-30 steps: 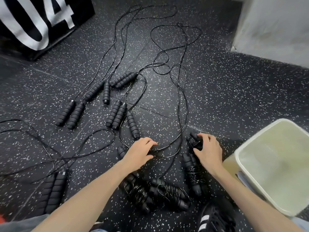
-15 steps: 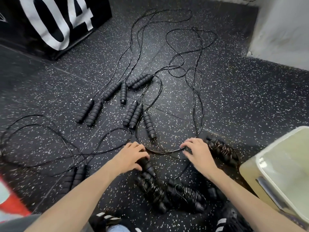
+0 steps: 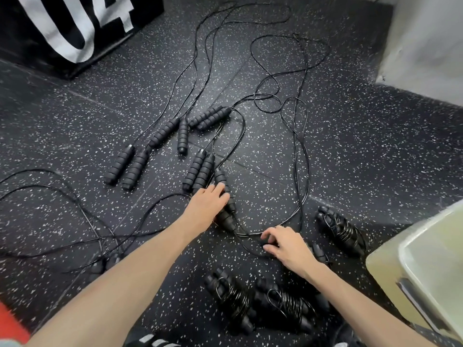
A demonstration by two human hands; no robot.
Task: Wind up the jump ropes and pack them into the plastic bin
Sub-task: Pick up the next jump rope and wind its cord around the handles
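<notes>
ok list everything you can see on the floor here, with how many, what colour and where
wound black jump rope bundles: at least three, black; two near the bottom centre, one right, beside the bin
loose black foam-handled jump ropes: several, black, handles clustered mid-floor, cords trailing away and left
translucent plastic bin: one, pale yellowish, lower right
black box with white numerals: one, upper left
speckled black rubber floor: underneath everything
pale wall: upper right
red patch: bottom left edge, unclear
left hand: on a loose handle mid-floor
right hand: fingers curled at a thin cord
</notes>
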